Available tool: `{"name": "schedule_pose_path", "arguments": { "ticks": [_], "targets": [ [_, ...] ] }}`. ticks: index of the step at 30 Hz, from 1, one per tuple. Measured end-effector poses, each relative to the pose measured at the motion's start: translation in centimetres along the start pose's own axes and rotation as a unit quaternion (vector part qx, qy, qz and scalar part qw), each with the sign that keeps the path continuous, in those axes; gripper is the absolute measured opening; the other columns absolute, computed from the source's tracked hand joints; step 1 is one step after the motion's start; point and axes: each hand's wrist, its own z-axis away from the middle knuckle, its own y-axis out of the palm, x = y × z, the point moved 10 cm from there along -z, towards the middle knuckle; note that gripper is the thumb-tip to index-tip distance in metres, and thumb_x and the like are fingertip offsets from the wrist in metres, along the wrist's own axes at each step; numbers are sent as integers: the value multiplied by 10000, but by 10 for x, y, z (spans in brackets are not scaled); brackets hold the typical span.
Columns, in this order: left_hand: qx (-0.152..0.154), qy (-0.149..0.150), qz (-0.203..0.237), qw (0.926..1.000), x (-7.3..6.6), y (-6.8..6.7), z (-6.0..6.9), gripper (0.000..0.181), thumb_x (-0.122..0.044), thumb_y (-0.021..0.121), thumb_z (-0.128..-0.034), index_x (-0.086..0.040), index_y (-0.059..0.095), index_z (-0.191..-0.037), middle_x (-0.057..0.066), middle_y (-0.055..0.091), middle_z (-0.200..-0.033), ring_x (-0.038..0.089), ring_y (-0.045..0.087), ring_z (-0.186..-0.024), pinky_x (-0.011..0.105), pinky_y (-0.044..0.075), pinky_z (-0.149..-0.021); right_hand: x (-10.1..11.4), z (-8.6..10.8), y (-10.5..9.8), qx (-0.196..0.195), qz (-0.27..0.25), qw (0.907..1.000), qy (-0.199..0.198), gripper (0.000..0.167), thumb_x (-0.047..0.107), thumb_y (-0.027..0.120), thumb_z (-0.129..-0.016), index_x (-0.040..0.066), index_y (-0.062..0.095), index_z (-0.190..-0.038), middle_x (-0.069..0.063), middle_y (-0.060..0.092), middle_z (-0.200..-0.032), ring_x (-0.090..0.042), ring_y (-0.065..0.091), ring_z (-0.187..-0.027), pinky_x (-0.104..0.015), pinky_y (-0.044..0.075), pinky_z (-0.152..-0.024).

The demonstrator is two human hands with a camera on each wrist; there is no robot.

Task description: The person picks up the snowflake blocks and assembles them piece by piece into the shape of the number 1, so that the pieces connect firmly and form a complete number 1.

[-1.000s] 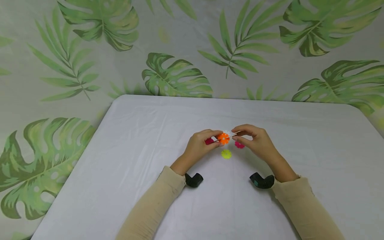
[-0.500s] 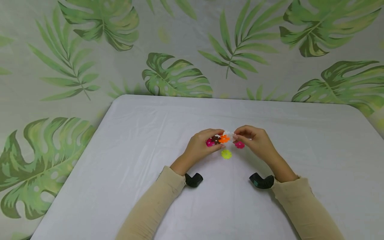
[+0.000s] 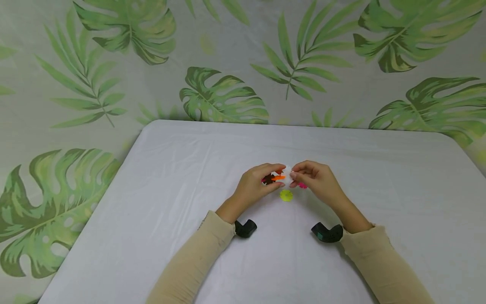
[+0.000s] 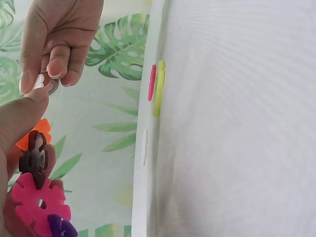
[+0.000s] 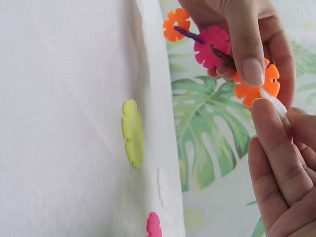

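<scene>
Head view, left hand: near the frame's centre, curled round a chain of notched discs, its orange disc showing between thumb and fingers.
Head view, right hand: right of centre, pinching a white disc.
Head view, tabletop: white-covered, a loose yellow disc lying just below the fingers, a loose pink disc partly hidden by the right hand.
Head view, person: beige sleeves entering from the lower edge, a black wrist device at the left cuff.
Head view, backdrop: leaf-printed, across the top and left.
Left wrist view, chain: lower left, running down from orange through brown and pink to purple.
Left wrist view, tabletop edge: the loose pink and yellow discs at upper centre, a loose white disc below them.
Right wrist view, pinched disc: right of centre, its tip meeting the orange disc; I cannot tell whether it is slotted in.
Right wrist view, chain end: a second orange disc at upper centre, joined to purple.
</scene>
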Motion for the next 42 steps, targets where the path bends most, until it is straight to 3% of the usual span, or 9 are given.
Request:
{"name": "schedule_pose_path", "arguments": {
  "ticks": [4,10,18,23,27,34,42],
  "targets": [
    [-81,19,-65,9999,-1,-2,1,377,-178,743,-744,-91,641,-1097,-5,637,-933,17,472,-697,129,404,-635,1,0,3,37,-118,9999,16,138,47,594,-861,-74,582,-926,-148,631,-789,-208,649,-665,-346,516,-641],
    [-153,-14,-71,9999,0,-3,1,364,-188,747,-728,-94,656,-1068,-23,624,-864,28,465,-668,143,400,-599,2,1,5,83,-125,9999,77,145,40,594,-859,-66,586,-957,-154,630,-811,-206,645,-678,-322,509,-634],
    [-228,-22,4,9997,3,-5,2,362,-187,748,-726,-86,657,-1062,-4,636,-887,36,497,-687,129,416,-628,23,3,-1,-29,269,9996,57,235,30,608,-848,-56,564,-1062,-178,602,-949,-239,614,-821,-310,511,-663],
    [-320,-49,125,9994,3,-6,1,381,-169,759,-707,-73,654,-1061,8,636,-892,44,492,-680,129,418,-625,42,6,-7,-128,559,9983,-129,266,-4,600,-844,-79,533,-1090,-236,578,-1025,-150,594,-899,-205,475,-758],
    [-423,-137,212,9988,6,-8,2,410,-125,783,-670,-66,655,-1055,22,634,-877,51,483,-666,140,422,-614,46,6,-12,-186,1055,9938,-296,295,-7,613,-834,-77,527,-1107,-202,582,-1045,-115,571,-913,-161,443,-788],
    [-447,-201,272,9984,9,-7,2,416,-132,785,-665,-64,654,-1054,23,631,-855,42,490,-653,141,431,-606,17,8,-25,-150,1199,9921,-333,360,-6,647,-805,-54,524,-1139,-161,580,-1082,-179,558,-963,-214,439,-834],
    [-537,-181,288,9980,11,-9,3,426,-105,797,-648,-72,654,-1048,-19,609,-815,20,469,-639,124,423,-593,-28,11,-33,29,1282,9916,194,419,107,669,-814,-24,511,-1180,-178,568,-1126,-294,539,-1017,-211,429,-850]
  ]
}}
